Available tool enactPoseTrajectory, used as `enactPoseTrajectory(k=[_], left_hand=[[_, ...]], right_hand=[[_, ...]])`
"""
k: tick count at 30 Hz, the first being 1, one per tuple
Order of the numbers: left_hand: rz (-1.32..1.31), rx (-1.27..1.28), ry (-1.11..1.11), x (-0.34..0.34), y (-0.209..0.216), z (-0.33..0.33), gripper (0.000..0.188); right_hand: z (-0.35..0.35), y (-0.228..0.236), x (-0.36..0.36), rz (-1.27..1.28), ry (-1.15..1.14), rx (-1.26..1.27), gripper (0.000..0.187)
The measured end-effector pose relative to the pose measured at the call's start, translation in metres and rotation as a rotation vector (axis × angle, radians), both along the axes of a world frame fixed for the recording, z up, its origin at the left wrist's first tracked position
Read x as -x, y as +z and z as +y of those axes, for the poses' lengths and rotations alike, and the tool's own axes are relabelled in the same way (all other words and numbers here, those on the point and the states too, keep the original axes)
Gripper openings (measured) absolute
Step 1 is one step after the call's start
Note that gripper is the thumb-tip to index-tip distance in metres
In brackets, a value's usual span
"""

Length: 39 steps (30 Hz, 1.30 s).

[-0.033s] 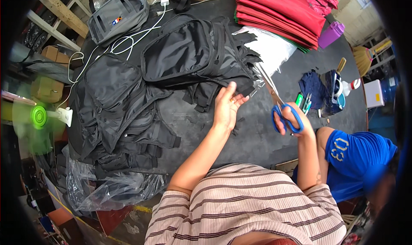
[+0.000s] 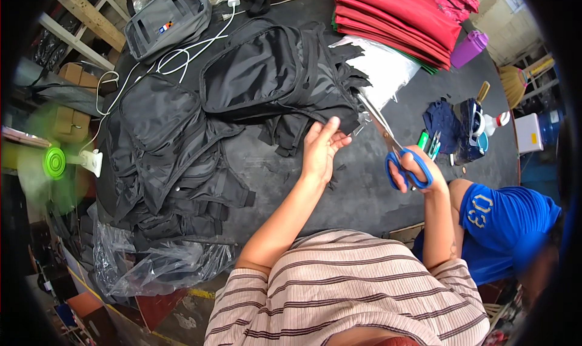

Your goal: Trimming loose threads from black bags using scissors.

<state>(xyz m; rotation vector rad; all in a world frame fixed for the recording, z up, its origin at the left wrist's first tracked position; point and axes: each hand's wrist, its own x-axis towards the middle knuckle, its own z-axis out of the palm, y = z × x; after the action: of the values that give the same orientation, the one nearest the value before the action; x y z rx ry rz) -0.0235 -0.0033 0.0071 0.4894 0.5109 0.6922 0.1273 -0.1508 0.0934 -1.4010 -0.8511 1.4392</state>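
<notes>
A black backpack lies on the dark table in front of me, its frayed fabric ends pointing right. My left hand grips the backpack's lower right edge, the thumb on top and the other fingers partly hidden by the cloth. In my right hand are scissors with blue handles, fingers through the loops. The blades are nearly together and point up and left, their tips at the frayed edge of the backpack. Whether the tips touch the cloth is hard to see.
More black backpacks lie at the left, beside a white cable and a grey bag. Red fabric is stacked at the back. A purple bottle and a green-handled tool stand or lie rightward. Someone in blue sits close at my right.
My right hand and the scissors have shifted slightly to the right. My left hand has barely moved, still on the edge of the backpack.
</notes>
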Motion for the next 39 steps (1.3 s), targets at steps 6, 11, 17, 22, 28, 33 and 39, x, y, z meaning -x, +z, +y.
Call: enactPoseTrajectory(k=[6,11,17,22,28,33,39], left_hand=[[0.192,-0.342,0.069,0.010,-0.005,0.006,0.006],[0.151,-0.271,-0.088,0.031,0.004,0.016,0.005],[0.106,-0.286,-0.165,0.042,0.017,0.025,0.006],[0.090,-0.239,-0.186,0.044,0.017,0.025,0.005],[0.033,-0.147,-0.158,0.045,0.016,0.023,0.022],[0.005,-0.114,-0.130,0.043,0.016,0.020,0.028],[-0.015,-0.112,-0.132,0.044,0.013,0.020,0.035]], right_hand=[[-0.001,0.013,-0.010,-0.056,0.212,0.240,0.047],[0.012,0.018,-0.015,-0.154,0.347,0.302,0.047],[0.030,0.032,-0.019,-0.282,0.510,0.410,0.053],[0.040,0.031,-0.012,-0.342,0.545,0.353,0.057],[0.053,0.026,-0.008,-0.364,0.574,0.332,0.054],[0.057,0.028,0.004,-0.332,0.509,0.349,0.058],[0.055,0.028,0.017,-0.331,0.383,0.390,0.049]])
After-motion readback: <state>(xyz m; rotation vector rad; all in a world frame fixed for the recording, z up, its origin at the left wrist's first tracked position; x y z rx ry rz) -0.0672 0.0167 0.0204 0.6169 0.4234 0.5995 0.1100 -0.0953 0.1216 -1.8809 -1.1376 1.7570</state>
